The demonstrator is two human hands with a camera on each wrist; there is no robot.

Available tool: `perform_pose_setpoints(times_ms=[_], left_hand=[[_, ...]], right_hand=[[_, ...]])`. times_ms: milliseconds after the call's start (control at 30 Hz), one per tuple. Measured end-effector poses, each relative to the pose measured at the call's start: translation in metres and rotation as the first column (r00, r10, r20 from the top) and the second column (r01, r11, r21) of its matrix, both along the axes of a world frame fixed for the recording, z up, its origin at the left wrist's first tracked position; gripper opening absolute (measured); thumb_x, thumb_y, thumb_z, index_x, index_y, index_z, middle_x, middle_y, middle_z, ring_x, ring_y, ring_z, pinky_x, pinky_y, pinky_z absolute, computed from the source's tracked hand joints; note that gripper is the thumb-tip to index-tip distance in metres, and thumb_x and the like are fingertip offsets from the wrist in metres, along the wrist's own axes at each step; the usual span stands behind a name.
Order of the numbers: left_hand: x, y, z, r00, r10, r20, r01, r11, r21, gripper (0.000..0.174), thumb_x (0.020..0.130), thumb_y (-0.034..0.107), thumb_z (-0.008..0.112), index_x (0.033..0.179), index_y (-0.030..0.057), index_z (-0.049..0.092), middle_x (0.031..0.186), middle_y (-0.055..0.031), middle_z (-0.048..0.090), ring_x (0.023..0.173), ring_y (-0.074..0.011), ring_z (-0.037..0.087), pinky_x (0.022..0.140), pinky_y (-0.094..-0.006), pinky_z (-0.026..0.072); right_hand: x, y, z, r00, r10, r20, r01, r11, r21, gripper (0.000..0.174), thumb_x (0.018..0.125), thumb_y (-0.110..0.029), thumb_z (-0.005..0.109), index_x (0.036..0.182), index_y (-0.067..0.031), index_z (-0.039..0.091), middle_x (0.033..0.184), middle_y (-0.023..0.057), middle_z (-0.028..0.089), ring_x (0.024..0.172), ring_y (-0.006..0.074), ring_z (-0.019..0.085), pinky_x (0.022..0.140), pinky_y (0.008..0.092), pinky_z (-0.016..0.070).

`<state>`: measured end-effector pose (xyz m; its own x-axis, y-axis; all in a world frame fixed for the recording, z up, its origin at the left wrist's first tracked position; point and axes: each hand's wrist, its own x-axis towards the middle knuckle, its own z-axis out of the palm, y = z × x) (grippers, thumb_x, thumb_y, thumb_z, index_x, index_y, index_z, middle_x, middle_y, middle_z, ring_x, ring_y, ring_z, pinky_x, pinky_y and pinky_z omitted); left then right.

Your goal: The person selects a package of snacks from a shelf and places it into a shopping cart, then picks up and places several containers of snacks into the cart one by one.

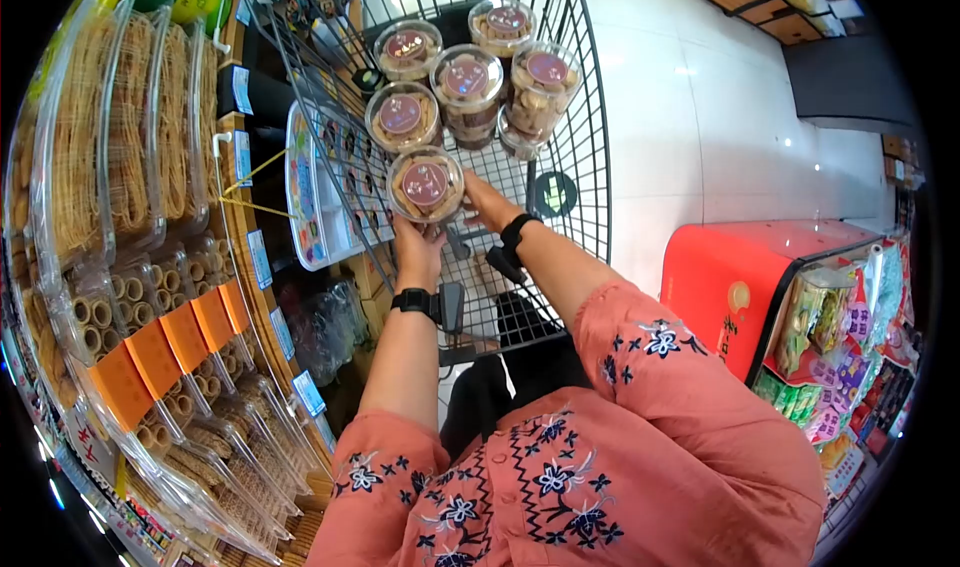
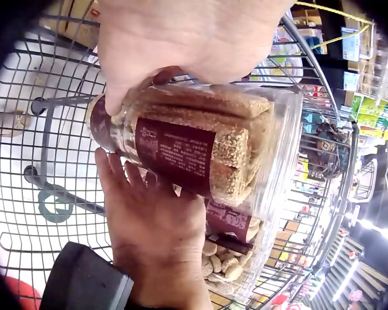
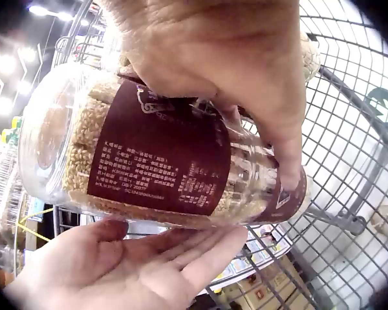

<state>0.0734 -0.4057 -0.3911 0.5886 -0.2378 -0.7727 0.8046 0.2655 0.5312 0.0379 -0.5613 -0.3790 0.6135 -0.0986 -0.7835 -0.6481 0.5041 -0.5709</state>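
Note:
In the head view, a clear plastic jar of sesame biscuits [image 1: 426, 189] with a round maroon lid label is held between both hands over the shopping cart [image 1: 606, 157]. My left hand [image 1: 418, 249] grips its near side, thumb close to the lid in the left wrist view. The right hand [image 1: 490, 205] holds the opposite side. In the right wrist view, that hand [image 3: 226, 64] has its thumb on the lid end, and the left hand's fingers [image 3: 207, 258] lie along the jar. A maroon label [image 3: 161, 152] with white print wraps the jar.
Several similar jars [image 1: 466, 82] stand together in the cart's far part, some stacked. Shelves of packaged snacks [image 1: 110, 127] line the left side. A red display stand [image 1: 725, 282] with bagged goods is at right. Pale floor tiles [image 1: 660, 137] lie between.

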Motion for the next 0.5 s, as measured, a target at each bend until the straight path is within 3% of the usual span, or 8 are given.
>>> perform_pose_setpoints(times_ms=[33, 67, 167, 200, 300, 333, 500], left_hand=[[-0.002, 0.002, -0.001, 1.0, -0.013, 0.007, 0.013, 1.0, -0.004, 0.063, 0.099, 0.058, 0.042, 0.145, 0.0135, 0.038, 0.147, -0.0074, 0.039, 0.141, -0.0294, 0.031, 0.119, -0.0616, 0.0089], [-0.001, 0.003, -0.003, 1.0, -0.024, 0.012, 0.025, 1.0, -0.005, 0.065, 0.099, 0.059, 0.041, 0.147, 0.0152, 0.035, 0.151, -0.0063, 0.035, 0.143, -0.0296, 0.029, 0.119, -0.0602, 0.0105], [-0.002, 0.007, -0.005, 0.993, -0.055, 0.104, 0.059, 0.998, -0.037, 0.065, 0.099, 0.058, 0.041, 0.148, 0.0161, 0.035, 0.153, -0.0055, 0.033, 0.145, -0.0293, 0.026, 0.119, -0.0588, 0.0111], [-0.003, 0.003, 0.004, 0.994, -0.028, 0.103, 0.027, 1.0, 0.015, 0.064, 0.099, 0.058, 0.042, 0.147, 0.016, 0.036, 0.153, -0.0053, 0.034, 0.146, -0.0282, 0.026, 0.12, -0.0574, 0.0107], [-0.003, 0.006, 0.004, 0.991, -0.014, 0.135, 0.012, 1.0, 0.011, 0.065, 0.1, 0.058, 0.041, 0.148, 0.0143, 0.034, 0.152, -0.0048, 0.036, 0.145, -0.0282, 0.027, 0.12, -0.056, 0.0118], [-0.001, 0.006, 0.007, 0.993, -0.021, 0.119, 0.02, 1.0, 0.005, 0.067, 0.1, 0.058, 0.04, 0.149, 0.0133, 0.033, 0.151, -0.006, 0.036, 0.144, -0.0289, 0.027, 0.12, -0.0556, 0.0126], [-0.001, 0.008, 0.02, 0.998, -0.05, 0.031, 0.05, 0.999, 0.013, 0.078, 0.099, 0.064, 0.034, 0.152, 0.0083, 0.026, 0.155, -0.0139, 0.031, 0.144, -0.0344, 0.026, 0.119, -0.055, 0.0162]], right_hand=[[-0.001, 0.002, -0.003, 1.0, -0.027, -0.007, 0.027, 1.0, 0.016, 0.062, 0.096, -0.056, 0.026, 0.139, -0.0175, 0.048, 0.139, 0.0093, 0.052, 0.129, 0.0304, 0.045, 0.1, 0.0621, 0.035], [-0.002, 0.001, -0.006, 1.0, -0.03, 0.006, 0.03, 0.999, 0.029, 0.059, 0.098, -0.056, 0.027, 0.135, -0.0169, 0.051, 0.132, 0.0069, 0.055, 0.12, 0.0265, 0.05, 0.098, 0.0551, 0.0403], [-0.004, 0.003, 0.0, 0.997, -0.064, 0.044, 0.06, 0.995, 0.086, 0.054, 0.1, -0.055, 0.029, 0.131, -0.016, 0.053, 0.125, 0.0038, 0.057, 0.109, 0.0224, 0.054, 0.092, 0.0444, 0.0449], [-0.004, 0.006, -0.006, 0.991, -0.13, 0.019, 0.126, 0.983, 0.135, 0.053, 0.101, -0.054, 0.03, 0.127, -0.0152, 0.054, 0.121, 0.0025, 0.058, 0.102, 0.0201, 0.055, 0.087, 0.0368, 0.0462], [-0.003, 0.014, -0.028, 0.988, -0.148, 0.037, 0.14, 0.976, 0.169, 0.053, 0.099, -0.054, 0.036, 0.134, -0.0162, 0.048, 0.128, 0.0064, 0.054, 0.104, 0.024, 0.057, 0.093, 0.0411, 0.0444], [0.0, 0.012, -0.027, 0.994, -0.109, -0.003, 0.109, 0.983, 0.147, 0.055, 0.1, -0.055, 0.033, 0.137, -0.0156, 0.046, 0.132, 0.0075, 0.052, 0.108, 0.0261, 0.054, 0.095, 0.0458, 0.0434], [0.001, 0.014, -0.014, 0.999, -0.036, -0.027, 0.04, 0.99, 0.135, 0.065, 0.1, -0.062, 0.027, 0.14, -0.0147, 0.044, 0.136, 0.0107, 0.048, 0.117, 0.0294, 0.048, 0.096, 0.0513, 0.0424]])
